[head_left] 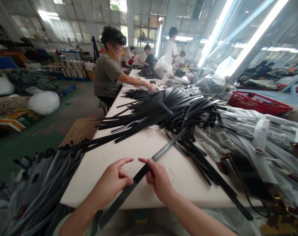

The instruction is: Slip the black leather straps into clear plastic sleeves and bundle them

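Observation:
A long black strap (124, 195) runs slantwise over the white table (97, 183), from the pile down past the front edge towards my body. My left hand (114, 178) pinches its near part, with the thumb on the strap and the index finger stretched out. A little farther up the strap, my right hand (159, 177) grips it, its index finger pointing left. The two index fingertips are close but apart. Beyond my hands lies a large heap of black straps (173, 101), where the strap's far end disappears.
Plastic-wrapped straps (252, 131) and a dark phone-like slab (248, 177) lie at right, near a red basket (259, 102). More wrapped straps (48, 183) hang at left beside a cardboard box (78, 131). A co-worker (108, 72) reaches over the table's left side.

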Tool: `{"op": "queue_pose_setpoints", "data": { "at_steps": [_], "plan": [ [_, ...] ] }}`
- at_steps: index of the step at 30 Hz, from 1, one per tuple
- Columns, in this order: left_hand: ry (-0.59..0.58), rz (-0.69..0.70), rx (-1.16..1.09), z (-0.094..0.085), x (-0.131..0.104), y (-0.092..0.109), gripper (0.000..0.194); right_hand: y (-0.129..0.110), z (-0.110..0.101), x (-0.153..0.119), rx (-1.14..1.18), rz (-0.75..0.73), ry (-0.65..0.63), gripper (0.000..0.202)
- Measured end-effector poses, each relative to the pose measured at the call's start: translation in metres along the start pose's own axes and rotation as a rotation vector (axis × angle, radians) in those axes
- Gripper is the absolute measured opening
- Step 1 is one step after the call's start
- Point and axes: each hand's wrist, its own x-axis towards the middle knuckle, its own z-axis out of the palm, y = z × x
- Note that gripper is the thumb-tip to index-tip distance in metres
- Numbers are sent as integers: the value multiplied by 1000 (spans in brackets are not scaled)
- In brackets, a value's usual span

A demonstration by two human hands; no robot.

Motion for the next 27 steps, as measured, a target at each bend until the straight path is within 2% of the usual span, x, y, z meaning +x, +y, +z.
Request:
{"op": "queue_pose_setpoints", "data": {
  "at_steps": [2, 4, 8, 10, 12, 14, 16, 21, 22, 26, 27],
  "plan": [
    [-3, -18, 34, -3, -2, 0, 71, -9, -7, 9, 137, 6, 179, 48],
    [1, -14, 42, -3, -2, 2, 71, -11, -6, 10, 73, -76, 234, 47],
    [-4, 12, 11, 4, 2, 8, 69, 5, 8, -11, -219, -176, 26, 47],
    [-27, 5, 2, 6, 2, 9, 70, 8, 8, -18, -236, -175, -55, 45],
    [-46, -7, 12, 7, 1, 9, 69, 3, 2, -17, -135, -131, -24, 45],
    [-42, -5, 32, 7, 1, 10, 68, -4, -6, -12, -6, -101, 80, 47],
    [-23, 4, 31, 7, 1, 13, 67, -7, -7, -10, 16, -109, 131, 48],
    [-7, 37, 22, 11, 4, 17, 65, -1, -4, -16, -179, -164, -129, 42],
    [-12, 35, 39, 11, 4, 17, 66, -2, -7, -15, -149, -161, -105, 41],
    [-19, 18, 82, 9, 4, 14, 68, -13, -20, -4, 56, -199, 200, 41],
    [-16, 28, 74, 10, 5, 14, 67, -13, -20, -3, 43, -217, 205, 41]
  ]
}}
